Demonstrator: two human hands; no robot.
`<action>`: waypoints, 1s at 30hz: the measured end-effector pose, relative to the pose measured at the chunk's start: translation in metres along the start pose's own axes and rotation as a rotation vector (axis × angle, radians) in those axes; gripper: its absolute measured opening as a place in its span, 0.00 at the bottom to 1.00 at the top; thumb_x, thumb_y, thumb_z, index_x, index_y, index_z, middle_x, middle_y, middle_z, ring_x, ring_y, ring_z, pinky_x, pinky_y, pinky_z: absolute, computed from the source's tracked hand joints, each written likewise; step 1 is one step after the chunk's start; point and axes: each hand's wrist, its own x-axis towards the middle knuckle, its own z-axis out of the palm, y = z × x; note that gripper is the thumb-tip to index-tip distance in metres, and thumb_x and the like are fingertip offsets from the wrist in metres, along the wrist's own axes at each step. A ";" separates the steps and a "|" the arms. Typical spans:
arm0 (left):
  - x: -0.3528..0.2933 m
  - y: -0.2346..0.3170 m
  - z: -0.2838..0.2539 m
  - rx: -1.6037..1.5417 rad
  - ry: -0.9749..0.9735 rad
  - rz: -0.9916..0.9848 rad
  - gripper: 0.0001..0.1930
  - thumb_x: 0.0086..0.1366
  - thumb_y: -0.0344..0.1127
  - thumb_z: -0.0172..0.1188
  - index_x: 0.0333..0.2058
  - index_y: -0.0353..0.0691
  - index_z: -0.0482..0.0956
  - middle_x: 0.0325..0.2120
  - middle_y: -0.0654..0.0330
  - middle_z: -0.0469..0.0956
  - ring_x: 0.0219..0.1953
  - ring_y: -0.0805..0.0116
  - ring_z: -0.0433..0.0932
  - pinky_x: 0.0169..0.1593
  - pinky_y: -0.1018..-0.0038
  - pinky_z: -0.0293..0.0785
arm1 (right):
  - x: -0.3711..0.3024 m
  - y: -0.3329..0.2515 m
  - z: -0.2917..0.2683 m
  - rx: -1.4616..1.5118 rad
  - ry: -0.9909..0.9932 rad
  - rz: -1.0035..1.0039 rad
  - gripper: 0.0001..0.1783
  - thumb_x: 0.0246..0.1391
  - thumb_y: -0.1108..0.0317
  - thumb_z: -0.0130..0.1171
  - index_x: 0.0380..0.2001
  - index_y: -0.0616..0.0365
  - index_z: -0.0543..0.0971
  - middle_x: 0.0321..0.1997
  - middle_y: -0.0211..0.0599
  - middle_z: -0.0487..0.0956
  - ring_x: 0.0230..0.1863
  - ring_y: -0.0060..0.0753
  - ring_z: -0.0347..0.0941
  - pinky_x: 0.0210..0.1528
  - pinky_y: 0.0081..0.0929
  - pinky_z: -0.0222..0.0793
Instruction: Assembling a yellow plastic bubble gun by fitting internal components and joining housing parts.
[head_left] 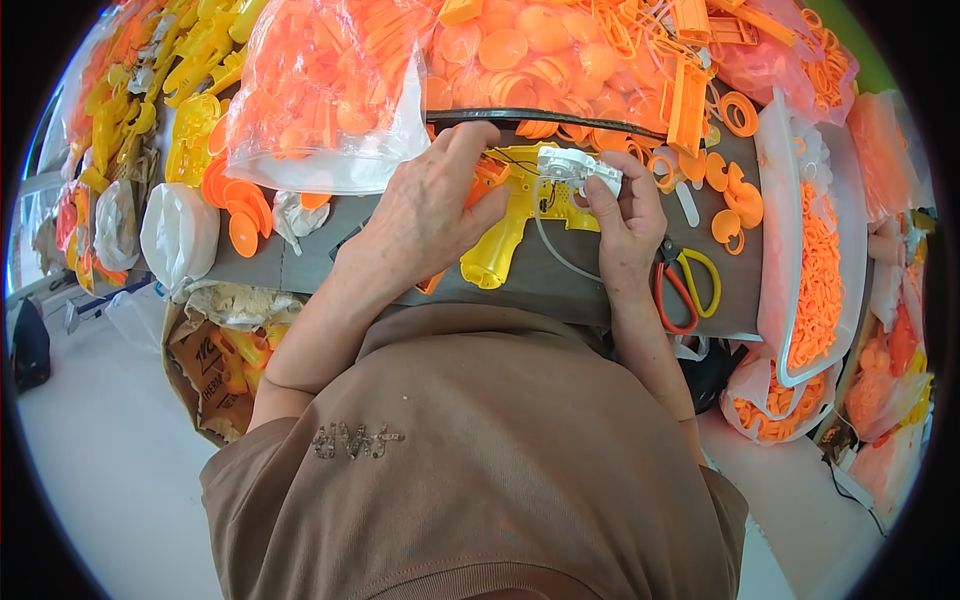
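A yellow toy-gun half-shell (492, 252) lies on the dark grey work surface in front of me, its handle pointing toward me. My right hand (630, 215) pinches a white plastic mechanism (572, 166) over the shell's upper right part. From this mechanism a thin clear tube (548, 240) curves down and to the right. My left hand (425, 200) is bent around an orange plastic part (487, 180) at the shell's left end; its other fingers are hidden beneath the hand. Thin dark wires run between the orange part and the mechanism.
Scissors (688, 290) with red and yellow handles lie right of my right hand. Clear bags of orange parts (330, 90) fill the far side. A bin (775, 250) of small orange rings stands at right. Orange discs (240, 205) and a white bag (180, 232) sit at left.
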 end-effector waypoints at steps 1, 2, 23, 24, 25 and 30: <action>0.001 0.001 0.000 0.001 -0.002 -0.001 0.18 0.58 0.34 0.56 0.45 0.34 0.67 0.34 0.45 0.72 0.36 0.47 0.75 0.39 0.59 0.73 | -0.001 0.001 0.000 0.001 0.000 0.002 0.15 0.57 0.72 0.56 0.47 0.65 0.70 0.39 0.35 0.75 0.37 0.21 0.74 0.38 0.19 0.74; 0.002 0.002 -0.001 0.009 -0.053 -0.043 0.17 0.57 0.34 0.56 0.44 0.33 0.67 0.33 0.45 0.72 0.35 0.46 0.75 0.38 0.59 0.73 | -0.001 0.002 0.001 0.008 -0.016 -0.009 0.16 0.56 0.73 0.56 0.47 0.64 0.70 0.40 0.36 0.75 0.38 0.21 0.73 0.40 0.19 0.73; 0.014 -0.001 0.027 0.017 0.090 0.013 0.16 0.56 0.36 0.60 0.42 0.38 0.73 0.28 0.51 0.75 0.31 0.53 0.76 0.33 0.62 0.74 | -0.003 -0.005 0.000 0.140 0.041 0.080 0.14 0.56 0.74 0.56 0.45 0.66 0.71 0.40 0.38 0.76 0.39 0.24 0.74 0.41 0.23 0.75; 0.013 -0.002 0.027 0.033 0.099 0.059 0.15 0.57 0.35 0.60 0.42 0.38 0.73 0.29 0.52 0.75 0.30 0.53 0.76 0.33 0.63 0.74 | -0.003 -0.005 0.000 0.143 0.039 0.093 0.14 0.56 0.73 0.56 0.44 0.66 0.71 0.40 0.38 0.76 0.38 0.24 0.74 0.41 0.23 0.74; 0.012 -0.001 0.026 0.031 0.095 0.060 0.15 0.57 0.35 0.60 0.42 0.38 0.73 0.29 0.52 0.75 0.30 0.53 0.76 0.33 0.63 0.74 | -0.003 -0.006 0.000 0.143 0.044 0.096 0.14 0.56 0.73 0.56 0.44 0.66 0.71 0.40 0.38 0.76 0.38 0.24 0.74 0.41 0.23 0.74; 0.008 0.002 0.027 0.211 0.048 0.051 0.14 0.57 0.32 0.59 0.42 0.37 0.73 0.29 0.52 0.76 0.31 0.54 0.76 0.33 0.64 0.74 | -0.003 -0.007 -0.002 0.177 0.018 0.116 0.14 0.56 0.73 0.56 0.44 0.67 0.71 0.39 0.39 0.77 0.37 0.25 0.75 0.39 0.22 0.73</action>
